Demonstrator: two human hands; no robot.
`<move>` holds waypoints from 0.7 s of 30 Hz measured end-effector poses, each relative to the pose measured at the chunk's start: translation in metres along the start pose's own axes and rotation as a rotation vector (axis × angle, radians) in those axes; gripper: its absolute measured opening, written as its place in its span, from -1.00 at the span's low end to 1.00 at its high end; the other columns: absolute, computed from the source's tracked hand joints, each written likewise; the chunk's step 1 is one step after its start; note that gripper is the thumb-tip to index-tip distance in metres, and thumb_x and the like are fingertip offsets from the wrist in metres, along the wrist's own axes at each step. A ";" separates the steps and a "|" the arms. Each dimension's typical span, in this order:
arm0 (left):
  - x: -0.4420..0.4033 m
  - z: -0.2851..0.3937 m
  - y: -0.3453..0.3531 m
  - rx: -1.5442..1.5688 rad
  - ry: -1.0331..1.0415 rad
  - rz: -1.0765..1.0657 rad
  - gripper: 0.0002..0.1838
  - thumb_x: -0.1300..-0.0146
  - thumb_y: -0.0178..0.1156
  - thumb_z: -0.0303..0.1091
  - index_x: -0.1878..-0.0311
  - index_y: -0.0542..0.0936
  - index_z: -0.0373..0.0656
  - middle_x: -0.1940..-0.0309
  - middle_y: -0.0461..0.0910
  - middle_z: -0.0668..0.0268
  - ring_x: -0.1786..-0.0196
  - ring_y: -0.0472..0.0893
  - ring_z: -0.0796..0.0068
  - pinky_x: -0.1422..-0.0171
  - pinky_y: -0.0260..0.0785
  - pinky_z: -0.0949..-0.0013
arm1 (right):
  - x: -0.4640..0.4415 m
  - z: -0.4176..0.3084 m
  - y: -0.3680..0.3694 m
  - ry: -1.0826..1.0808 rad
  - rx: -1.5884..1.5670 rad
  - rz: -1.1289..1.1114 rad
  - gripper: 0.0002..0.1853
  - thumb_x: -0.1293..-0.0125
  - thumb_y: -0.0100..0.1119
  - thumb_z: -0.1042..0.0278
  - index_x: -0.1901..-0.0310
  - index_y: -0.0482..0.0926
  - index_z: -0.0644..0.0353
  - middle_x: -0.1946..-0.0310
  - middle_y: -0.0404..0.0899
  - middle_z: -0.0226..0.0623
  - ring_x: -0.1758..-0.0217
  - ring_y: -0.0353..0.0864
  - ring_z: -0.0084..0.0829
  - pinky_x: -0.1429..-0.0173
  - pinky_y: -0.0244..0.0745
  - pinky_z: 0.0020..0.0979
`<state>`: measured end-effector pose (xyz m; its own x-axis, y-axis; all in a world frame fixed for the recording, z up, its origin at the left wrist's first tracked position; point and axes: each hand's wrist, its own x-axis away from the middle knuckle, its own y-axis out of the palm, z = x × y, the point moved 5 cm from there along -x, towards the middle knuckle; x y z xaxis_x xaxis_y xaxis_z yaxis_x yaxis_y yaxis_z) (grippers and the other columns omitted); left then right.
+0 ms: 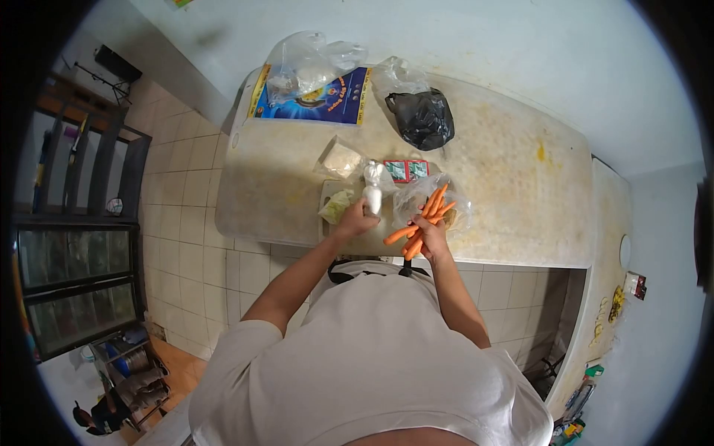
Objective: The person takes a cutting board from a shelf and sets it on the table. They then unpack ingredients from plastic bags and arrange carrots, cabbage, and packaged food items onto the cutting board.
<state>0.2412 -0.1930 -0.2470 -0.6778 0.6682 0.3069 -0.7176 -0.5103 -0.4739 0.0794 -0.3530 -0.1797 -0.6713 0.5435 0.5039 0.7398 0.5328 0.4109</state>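
My right hand point(433, 239) is closed round a bunch of orange carrots point(439, 206), which stick out on both sides of the fist above the table's near edge. Just behind them lies a clear plastic bag point(461, 212) with something brownish inside. My left hand point(357, 221) grips the lower end of a narrow white bundle point(373, 195), seemingly in clear plastic; its contents I cannot make out. Left of that hand, pale green cabbage point(337, 206) rests on a cutting board point(327, 190). Beyond are a bag of pale food point(342, 160) and red-and-green packets point(406, 171).
A black plastic bag point(420, 119) sits toward the back of the table point(513, 178). Clear bags point(309, 63) lie over a blue and yellow printed sheet point(349, 104) near the wall. Another counter point(606, 245) adjoins on the right. At far lower left a person point(104, 412) is visible.
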 end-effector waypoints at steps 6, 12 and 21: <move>0.004 0.012 -0.008 -0.064 0.275 0.073 -0.53 -0.04 0.35 -0.32 -0.06 0.57 -0.22 0.08 0.64 0.04 -0.01 0.62 0.01 -0.15 0.47 0.09 | 0.000 0.000 -0.007 0.149 -0.387 -0.084 -0.56 -0.18 0.11 0.59 -0.11 0.33 0.15 0.18 0.53 -0.21 0.07 0.60 -0.25 -0.12 0.57 -0.18; 0.021 0.009 -0.032 -0.301 0.358 0.181 -0.59 -0.01 0.30 -0.39 -0.01 0.59 -0.18 -0.05 0.57 0.05 -0.14 0.52 -0.01 -0.29 0.36 0.09 | 0.007 -0.008 -0.020 0.150 -0.468 -0.038 -0.55 -0.07 0.00 0.52 -0.08 0.36 0.18 0.15 0.52 -0.18 0.02 0.56 -0.20 -0.26 0.49 -0.12; 0.023 0.055 0.008 0.714 0.079 -0.346 -0.11 -0.16 0.43 -0.27 -0.50 0.16 -0.06 -0.25 0.43 0.16 -0.28 0.47 0.26 -0.34 0.36 0.22 | -0.003 -0.001 0.004 0.125 0.035 -0.215 -0.49 -0.22 0.14 0.65 -0.23 0.38 0.20 0.04 0.58 -0.16 0.03 0.64 -0.26 -0.09 0.60 -0.22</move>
<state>0.2113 -0.2112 -0.1986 -0.4039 0.8747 0.2679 -0.8322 -0.4729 0.2894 0.0838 -0.3533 -0.1786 -0.8006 0.3319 0.4988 0.5772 0.6505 0.4936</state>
